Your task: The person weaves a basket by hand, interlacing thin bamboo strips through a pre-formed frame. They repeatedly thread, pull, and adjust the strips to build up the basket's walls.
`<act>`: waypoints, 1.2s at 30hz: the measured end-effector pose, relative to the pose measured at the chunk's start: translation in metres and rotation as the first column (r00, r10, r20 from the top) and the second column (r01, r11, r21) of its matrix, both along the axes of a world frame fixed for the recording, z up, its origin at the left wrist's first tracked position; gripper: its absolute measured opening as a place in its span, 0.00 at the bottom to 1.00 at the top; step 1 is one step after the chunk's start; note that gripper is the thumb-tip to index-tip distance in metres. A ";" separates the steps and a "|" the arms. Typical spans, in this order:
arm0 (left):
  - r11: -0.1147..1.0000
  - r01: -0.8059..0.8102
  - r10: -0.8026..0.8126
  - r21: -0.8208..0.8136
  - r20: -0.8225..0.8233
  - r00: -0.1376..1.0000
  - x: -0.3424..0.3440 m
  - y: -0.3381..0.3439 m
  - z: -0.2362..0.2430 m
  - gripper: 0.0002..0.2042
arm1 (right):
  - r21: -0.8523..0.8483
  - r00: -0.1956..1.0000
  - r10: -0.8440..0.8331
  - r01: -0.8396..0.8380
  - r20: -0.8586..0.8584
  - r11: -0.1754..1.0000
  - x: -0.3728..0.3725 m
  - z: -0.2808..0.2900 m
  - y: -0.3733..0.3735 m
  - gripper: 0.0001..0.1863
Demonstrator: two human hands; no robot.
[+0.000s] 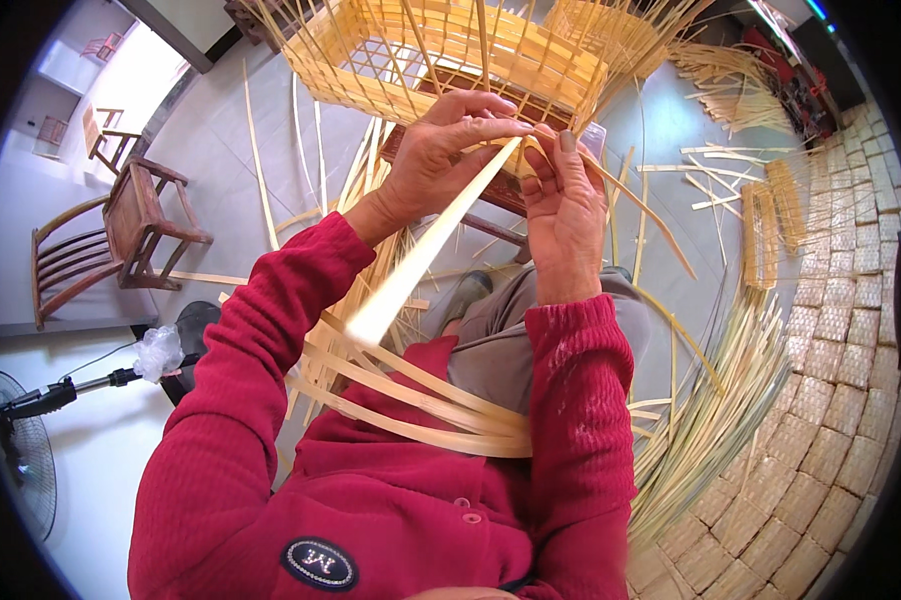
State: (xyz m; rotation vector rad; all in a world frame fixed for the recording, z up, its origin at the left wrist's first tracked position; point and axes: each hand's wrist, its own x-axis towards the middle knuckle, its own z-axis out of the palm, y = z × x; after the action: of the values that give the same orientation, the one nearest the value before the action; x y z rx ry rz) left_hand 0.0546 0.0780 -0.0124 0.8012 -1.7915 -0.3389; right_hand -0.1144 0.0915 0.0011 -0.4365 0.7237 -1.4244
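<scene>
My left hand (440, 155) pinches a pale bamboo strip (430, 240) near its upper end, and the strip's bright lower length slants down toward my lap. Close to its right, my right hand (560, 200) has thumb and fingers closed around that upper end, where a darker strip (650, 215) arcs out to the right and down. Both hands are raised in front of a partly woven yellow basket (370, 55) with long upright strips, resting on a reddish-brown wooden piece (410, 143). Several wide loose strips (420, 395) curve across my lap.
A wooden chair (145, 235) stands left, with a standing fan (15, 440) below it. Loose strips (720, 170) lie on the grey floor. Two narrow woven pieces (758, 240) and a long bundle of strips (700, 420) are at right, beside stacked woven squares (820, 420).
</scene>
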 end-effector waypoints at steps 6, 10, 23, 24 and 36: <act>0.976 -0.218 0.218 0.018 -0.125 0.968 0.007 0.007 0.008 0.19 | -0.043 0.989 -0.088 0.084 -0.121 0.996 0.009 0.006 -0.001 0.11; 0.959 -0.257 0.268 0.123 -0.080 0.960 0.005 -0.002 0.006 0.17 | -0.010 0.986 -0.044 0.043 -0.162 0.999 0.007 0.003 -0.005 0.12; 0.940 -0.294 0.328 -0.173 0.224 0.918 0.024 -0.014 -0.012 0.17 | -0.050 0.974 -0.008 -0.003 -0.225 0.999 0.008 0.005 -0.005 0.10; 0.913 -0.303 0.361 -0.274 0.193 0.912 0.024 -0.021 -0.011 0.12 | -0.049 0.971 -0.016 0.005 -0.238 0.999 0.009 0.005 -0.005 0.10; 0.921 -0.297 0.353 -0.252 0.219 0.910 0.029 -0.018 -0.003 0.11 | 0.012 0.981 -0.005 0.007 -0.195 1.000 -0.030 0.006 0.016 0.12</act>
State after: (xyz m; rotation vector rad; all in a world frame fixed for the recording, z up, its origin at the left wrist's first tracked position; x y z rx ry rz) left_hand 0.0834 0.0598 -0.0154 1.0069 -1.8545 0.1880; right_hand -0.1439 0.1075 0.0075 -0.5699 0.8920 -1.3940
